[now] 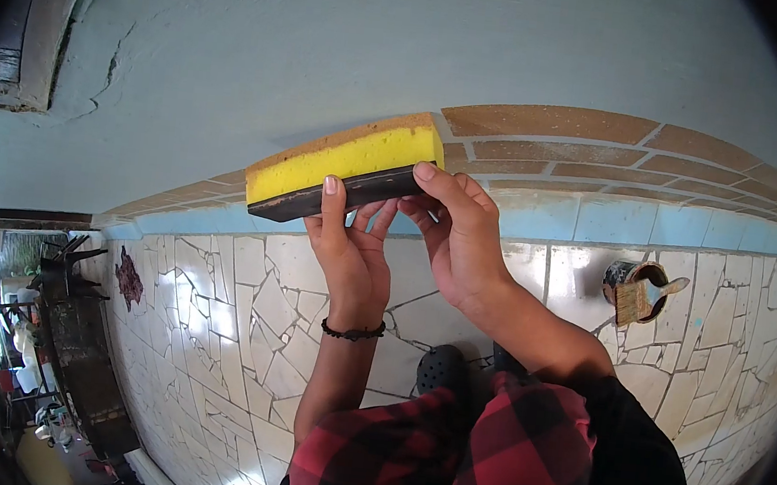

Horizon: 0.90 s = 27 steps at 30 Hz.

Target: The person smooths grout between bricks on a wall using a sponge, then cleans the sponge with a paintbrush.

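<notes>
Both hands hold a long yellow sponge block (350, 159) with a black backing plate (337, 197), up near the wall. Its far face is brown, like the painted bricks (549, 125) on the wall beside it. My left hand (350, 257) grips the plate near its middle, thumb up against the yellow foam and fingers beneath. At the plate's right end is my right hand (460, 231), its thumb on the black edge and its other fingers bent under. Whether the sponge touches the wall cannot be made out.
On the broken-tile floor (259, 324), a paint can (619, 276) stands at the right with a brush (635, 302) across its top. A dark red cloth (129, 279) lies at the left. Dark furniture (83, 353) stands farther left. Light blue tiles (615, 220) line the wall's base.
</notes>
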Motion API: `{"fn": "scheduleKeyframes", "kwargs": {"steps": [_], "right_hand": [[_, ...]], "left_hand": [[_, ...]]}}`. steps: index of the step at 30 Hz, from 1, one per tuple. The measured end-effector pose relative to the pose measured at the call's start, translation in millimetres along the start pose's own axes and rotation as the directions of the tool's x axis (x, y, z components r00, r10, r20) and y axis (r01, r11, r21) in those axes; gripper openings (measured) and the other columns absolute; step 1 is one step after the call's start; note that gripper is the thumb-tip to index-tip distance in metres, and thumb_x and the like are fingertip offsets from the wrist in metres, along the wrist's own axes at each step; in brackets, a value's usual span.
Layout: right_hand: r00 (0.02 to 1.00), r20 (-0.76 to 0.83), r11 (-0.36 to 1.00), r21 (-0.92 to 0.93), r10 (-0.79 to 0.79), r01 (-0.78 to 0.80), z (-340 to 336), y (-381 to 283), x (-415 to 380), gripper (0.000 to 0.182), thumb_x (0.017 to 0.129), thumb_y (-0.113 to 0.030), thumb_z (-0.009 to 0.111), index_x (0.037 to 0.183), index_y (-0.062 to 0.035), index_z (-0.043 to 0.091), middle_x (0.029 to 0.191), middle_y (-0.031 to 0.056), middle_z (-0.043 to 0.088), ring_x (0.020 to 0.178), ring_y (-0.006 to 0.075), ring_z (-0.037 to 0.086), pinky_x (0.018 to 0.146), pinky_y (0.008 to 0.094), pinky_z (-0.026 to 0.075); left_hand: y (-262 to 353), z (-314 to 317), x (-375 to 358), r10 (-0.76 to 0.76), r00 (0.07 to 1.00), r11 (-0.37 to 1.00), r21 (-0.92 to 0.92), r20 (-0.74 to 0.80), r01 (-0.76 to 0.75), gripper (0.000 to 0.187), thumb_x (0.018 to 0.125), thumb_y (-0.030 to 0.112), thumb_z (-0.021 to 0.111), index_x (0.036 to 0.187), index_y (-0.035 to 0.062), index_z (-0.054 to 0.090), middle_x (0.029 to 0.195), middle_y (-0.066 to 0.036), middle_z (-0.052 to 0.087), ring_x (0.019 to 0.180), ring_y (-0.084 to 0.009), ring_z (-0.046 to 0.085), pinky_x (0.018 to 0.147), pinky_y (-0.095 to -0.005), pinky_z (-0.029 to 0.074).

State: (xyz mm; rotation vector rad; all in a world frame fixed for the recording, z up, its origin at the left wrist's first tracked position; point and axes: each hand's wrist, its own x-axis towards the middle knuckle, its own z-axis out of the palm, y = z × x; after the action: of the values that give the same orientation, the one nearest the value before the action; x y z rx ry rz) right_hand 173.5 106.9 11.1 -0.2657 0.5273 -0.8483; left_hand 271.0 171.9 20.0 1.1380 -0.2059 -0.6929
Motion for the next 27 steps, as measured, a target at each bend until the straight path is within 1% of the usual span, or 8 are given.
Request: {"fn": "scheduleKeyframes", "kwargs": {"steps": [1,10,14,16,19,23,26,27], "right_hand": [[1.0,0.013,1.0,-0.017,0.001,-0.001,-1.2,0.7,0.2,0.018,0.094,-0.02,0.077,0.087,-0.0115,0.063,0.095,0.0036,0.069,0.091,0.0129,0.062,0.091,0.0313,0.051],[1.0,0.03,1.0,-0.011,-0.007,0.007,-2.3,0.5,1.4,0.017,0.094,-0.02,0.076,0.087,-0.0117,0.064,0.097,0.0036,0.07,0.094,0.0128,0.062,0.091,0.0309,0.051],[0.999,0.03,1.0,-0.015,0.013,-0.013,-2.4,-1.7,1.1,0.015,0.095,-0.021,0.075,0.091,-0.0104,0.066,0.098,0.0038,0.07,0.095,0.0136,0.063,0.093,0.0313,0.051],[0.999,0.02,0.999,-0.016,0.03,-0.03,-2.7,-1.8,1.9,0.015,0.095,-0.022,0.075,0.093,-0.0096,0.067,0.098,0.0039,0.07,0.096,0.0139,0.063,0.093,0.0315,0.051],[0.999,-0.029,0.999,0.033,0.04,-0.039,5.3,-6.5,0.2,0.029,0.091,-0.017,0.082,0.081,-0.0143,0.055,0.091,0.0052,0.069,0.088,0.013,0.064,0.089,0.0307,0.052],[0.999,-0.037,0.999,0.032,0.04,-0.039,5.3,-5.7,0.6,0.029,0.09,-0.017,0.082,0.081,-0.0146,0.055,0.092,0.005,0.069,0.089,0.0128,0.064,0.09,0.0307,0.052],[0.998,-0.042,0.999,0.027,0.045,-0.044,5.4,-6.1,1.0,0.029,0.09,-0.017,0.082,0.081,-0.0146,0.055,0.092,0.0047,0.069,0.089,0.0127,0.064,0.09,0.031,0.052],[0.998,-0.043,0.999,0.028,0.046,-0.045,4.8,-5.6,1.4,0.029,0.09,-0.017,0.082,0.081,-0.0145,0.055,0.092,0.0046,0.069,0.089,0.0126,0.064,0.09,0.0311,0.052]], "left_hand": [[0.0,-0.3,0.1,0.002,1.0,1.0,0.001,0.004,-0.002,0.054,0.103,0.045,0.062,0.135,0.0024,0.052,0.117,-0.015,0.065,0.111,-0.0254,0.068,0.1,-0.0393,0.055],[-0.6,-1.3,2.0,-0.004,1.0,1.0,-0.01,0.016,0.004,0.053,0.104,0.043,0.061,0.137,0.0025,0.051,0.12,-0.014,0.066,0.11,-0.0253,0.069,0.097,-0.0385,0.056],[0.2,-0.4,2.5,0.001,1.0,1.0,0.0,0.004,-0.001,0.052,0.105,0.043,0.061,0.136,0.0031,0.051,0.121,-0.014,0.066,0.108,-0.0245,0.07,0.095,-0.0381,0.058],[1.2,1.6,1.1,0.027,1.0,1.0,0.009,0.014,-0.027,0.05,0.105,0.041,0.061,0.136,0.0039,0.05,0.121,-0.014,0.066,0.107,-0.0242,0.07,0.094,-0.0381,0.059],[2.0,2.7,1.1,0.05,0.999,0.999,0.016,0.013,-0.05,0.048,0.105,0.04,0.062,0.136,0.0053,0.048,0.121,-0.015,0.065,0.106,-0.0238,0.071,0.093,-0.0383,0.06],[2.8,4.3,0.4,0.053,0.999,0.998,0.019,0.008,-0.054,0.048,0.105,0.038,0.062,0.136,0.0067,0.046,0.121,-0.015,0.064,0.105,-0.0236,0.071,0.092,-0.0383,0.06],[5.3,4.2,2.2,0.023,1.0,0.997,-0.071,0.018,-0.022,0.044,0.103,0.03,0.068,0.128,0.0083,0.039,0.122,-0.012,0.058,0.098,-0.0235,0.072,0.085,-0.0381,0.063],[5.1,4.4,2.1,0.03,0.999,0.999,-0.042,0.015,-0.029,0.045,0.103,0.033,0.066,0.13,0.0078,0.042,0.122,-0.013,0.06,0.1,-0.0234,0.071,0.087,-0.0378,0.062]]}}
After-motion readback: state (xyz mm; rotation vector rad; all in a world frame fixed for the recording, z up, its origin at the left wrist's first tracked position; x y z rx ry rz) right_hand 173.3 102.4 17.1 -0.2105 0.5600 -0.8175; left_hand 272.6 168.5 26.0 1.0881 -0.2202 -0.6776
